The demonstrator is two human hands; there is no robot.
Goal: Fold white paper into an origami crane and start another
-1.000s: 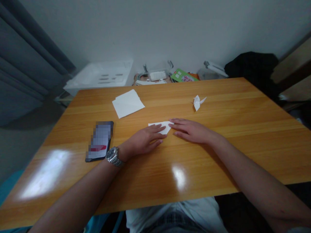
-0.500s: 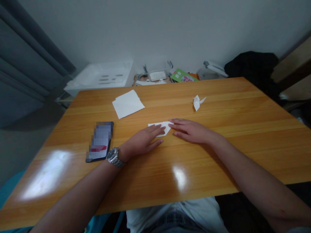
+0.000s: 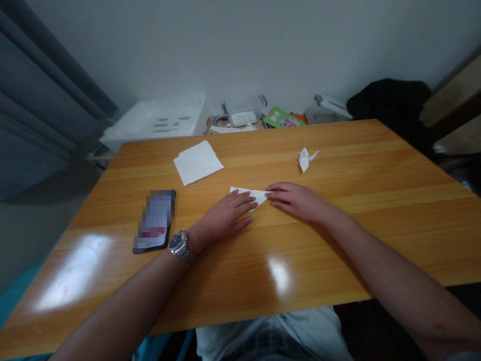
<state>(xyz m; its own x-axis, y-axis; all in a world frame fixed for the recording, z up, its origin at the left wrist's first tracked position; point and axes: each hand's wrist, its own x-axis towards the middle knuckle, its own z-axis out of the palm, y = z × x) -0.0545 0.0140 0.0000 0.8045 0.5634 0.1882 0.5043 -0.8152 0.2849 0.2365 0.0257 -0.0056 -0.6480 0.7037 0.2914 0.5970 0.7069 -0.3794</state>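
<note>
A small folded white paper [image 3: 248,193] lies flat in the middle of the wooden table [image 3: 338,235]. My left hand [image 3: 225,218], with a metal watch on the wrist, lies flat with its fingers stretched onto the paper's near edge. My right hand [image 3: 296,200] rests flat beside it, its fingertips touching the paper's right tip. Neither hand grips anything. A finished white paper crane [image 3: 306,158] stands farther back on the right.
A stack of white paper sheets [image 3: 197,161] lies at the back left. A dark phone [image 3: 155,220] lies left of my left wrist. Behind the table are a white plastic box [image 3: 158,120], small clutter and a black garment [image 3: 391,108].
The hands have shifted slightly over the paper, which now looks flatter and narrower. The view has moved a little; nothing else changed.
</note>
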